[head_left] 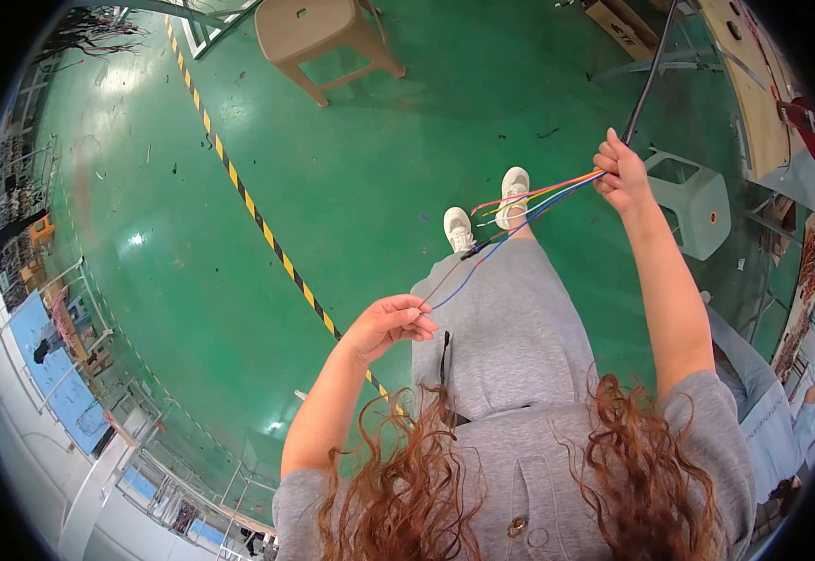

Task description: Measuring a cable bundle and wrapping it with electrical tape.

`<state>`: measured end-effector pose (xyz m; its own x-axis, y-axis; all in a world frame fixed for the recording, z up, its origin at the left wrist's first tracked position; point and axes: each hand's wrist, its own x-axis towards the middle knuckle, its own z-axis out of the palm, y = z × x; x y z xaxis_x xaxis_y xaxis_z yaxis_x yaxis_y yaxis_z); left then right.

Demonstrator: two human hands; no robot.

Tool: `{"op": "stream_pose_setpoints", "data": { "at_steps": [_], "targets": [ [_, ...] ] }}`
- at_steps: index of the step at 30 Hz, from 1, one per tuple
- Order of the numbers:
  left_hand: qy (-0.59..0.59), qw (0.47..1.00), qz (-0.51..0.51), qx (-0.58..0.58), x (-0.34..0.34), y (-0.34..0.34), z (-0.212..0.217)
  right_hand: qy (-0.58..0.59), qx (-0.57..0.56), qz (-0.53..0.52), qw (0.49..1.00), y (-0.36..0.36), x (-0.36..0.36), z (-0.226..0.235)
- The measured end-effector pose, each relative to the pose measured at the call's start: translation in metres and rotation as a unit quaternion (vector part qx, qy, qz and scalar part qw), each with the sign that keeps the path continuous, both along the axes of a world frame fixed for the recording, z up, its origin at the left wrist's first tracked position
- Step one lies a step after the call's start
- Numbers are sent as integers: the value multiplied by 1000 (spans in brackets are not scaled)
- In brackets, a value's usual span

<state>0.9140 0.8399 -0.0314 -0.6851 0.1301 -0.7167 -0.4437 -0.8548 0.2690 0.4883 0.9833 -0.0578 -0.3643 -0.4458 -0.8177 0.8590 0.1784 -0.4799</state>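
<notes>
Let long curly hair (398, 477) hang nearest the lens in the head view, at six and toward five o'clock, over grey clothing (506, 337). Closed the right hand (622, 176), at two o'clock, into a fist around a black cable (652, 79), with thumb raised. Ran that cable upward from the fist, toward one o'clock. Fanned coloured wires (552, 194), among them red, yellow, white and blue, from the fist back toward centre, with loose ends near white shoes (457, 224) at one o'clock. Pinched a thin brown wire (442, 283) between thumb and fingertips of the left hand (391, 325), just below centre. Brought a blue wire (454, 295) to those same fingertips; could not tell whether pinched or merely touching. Stood on a green floor (351, 168) beside yellow-and-black striped tape (258, 220) slanting in from half past ten. Showed also a beige stool (305, 37) between eleven and twelve, a pale stool (707, 210) between two and three, and another person (767, 421) near four o'clock.
</notes>
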Motion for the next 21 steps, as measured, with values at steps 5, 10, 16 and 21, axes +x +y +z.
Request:
{"op": "stream_pose_setpoints", "data": {
  "at_steps": [5,10,16,21],
  "targets": [
    [46,998,16,29,8,-1,6,-3,-2,-4,1000,1,0,0],
    [23,989,-71,-126,4,3,11,-6,-8,-2,1000,-1,2,-1],
    [-45,888,-288,-355,-10,15,30,-6,-3,3,1000,-1,0,0],
    [75,659,-381,-644,-2,20,37,8,12,16,1000,-2,7,5]
  ]
}}
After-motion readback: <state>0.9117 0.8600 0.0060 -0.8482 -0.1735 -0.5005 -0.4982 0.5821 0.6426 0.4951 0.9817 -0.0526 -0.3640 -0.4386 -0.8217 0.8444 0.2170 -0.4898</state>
